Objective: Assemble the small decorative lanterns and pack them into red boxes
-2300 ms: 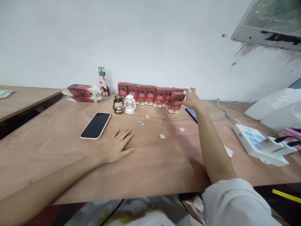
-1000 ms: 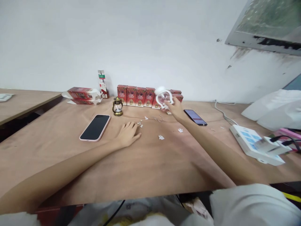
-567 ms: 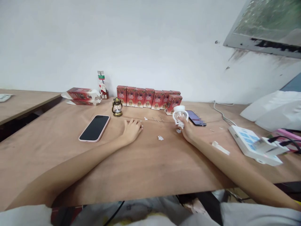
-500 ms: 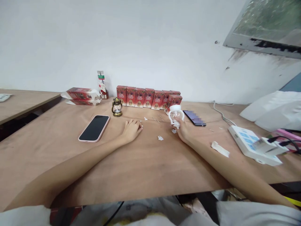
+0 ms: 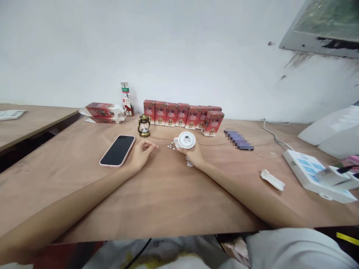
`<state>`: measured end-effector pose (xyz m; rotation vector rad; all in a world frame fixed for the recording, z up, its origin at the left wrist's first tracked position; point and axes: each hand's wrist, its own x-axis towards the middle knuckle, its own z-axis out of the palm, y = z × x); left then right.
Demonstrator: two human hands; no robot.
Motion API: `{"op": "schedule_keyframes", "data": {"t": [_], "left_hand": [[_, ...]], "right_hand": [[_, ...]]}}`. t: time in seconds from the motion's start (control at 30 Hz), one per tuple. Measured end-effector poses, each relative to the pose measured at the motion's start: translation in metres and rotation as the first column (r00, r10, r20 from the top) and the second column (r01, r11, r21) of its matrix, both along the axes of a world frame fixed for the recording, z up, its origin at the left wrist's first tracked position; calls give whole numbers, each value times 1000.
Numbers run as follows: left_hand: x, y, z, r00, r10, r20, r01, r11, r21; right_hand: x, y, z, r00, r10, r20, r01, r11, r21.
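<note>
My right hand (image 5: 195,156) is closed round a small white lantern (image 5: 186,139). The lantern is tilted so its round end faces me, with a small dark spot in the recess; its clear body is hidden from this angle. To the left, my left hand (image 5: 143,154) is held just above the table, thumb and fingertips pinched together; what is between them is too small to make out. Several small silvery discs (image 5: 171,146) lie on the table between the hands. White flat pieces (image 5: 189,162) show beside my right hand, partly covered by it.
A bronze-coloured lantern (image 5: 144,126) and a phone (image 5: 117,151) stand and lie near my left hand. Red boxes (image 5: 171,114) line the wall. Farther right are another phone (image 5: 239,140), a crumpled white strip (image 5: 272,180) and a power strip (image 5: 305,172).
My right hand has brought the white lantern left and turned its round end toward me. My left hand has moved back from the small pieces, its fingers now pinched. The view has shifted slightly.
</note>
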<state>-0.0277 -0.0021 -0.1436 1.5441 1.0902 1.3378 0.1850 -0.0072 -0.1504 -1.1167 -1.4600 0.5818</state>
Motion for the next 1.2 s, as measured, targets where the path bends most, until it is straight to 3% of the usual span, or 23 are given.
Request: {"op": "schedule_keyframes", "data": {"t": [0.1, 0.3, 0.43, 0.53, 0.63, 0.73, 0.8, 0.97, 1.1, 1.2], "left_hand": [[3, -14, 5, 998, -47, 35, 46, 999, 28], [13, -30, 5, 991, -121, -51, 128, 975, 180], [15, -33, 1, 981, -128, -147, 172, 922, 346], [15, -35, 2, 967, -20, -254, 164, 811, 562], [13, -37, 4, 927, 131, -352, 205, 609, 766], [10, -37, 6, 872, 267, -409, 270, 434, 859], [9, -36, 6, 844, 319, -431, 301, 383, 873], [8, -36, 6, 784, 369, -499, 357, 390, 849], [9, -42, 7, 789, 396, -469, 340, 354, 871], [10, -47, 8, 816, 344, -464, 319, 401, 859]], "right_hand": [[5, -1, -1, 983, 22, 180, -36, 997, 72], [7, -3, -3, 954, 32, 297, -93, 976, 195], [5, -7, -5, 920, 3, 393, -117, 956, 267], [3, -10, -7, 863, -55, 503, -129, 937, 325], [1, -13, -8, 783, -76, 617, -214, 898, 383], [0, -14, -9, 734, -75, 675, -279, 873, 401], [1, -14, -9, 720, -68, 691, -296, 870, 394], [0, -17, -9, 716, -42, 697, -333, 857, 394], [-1, -21, -8, 747, 17, 665, -366, 845, 390], [0, -21, -9, 762, 81, 642, -396, 843, 365]]}}
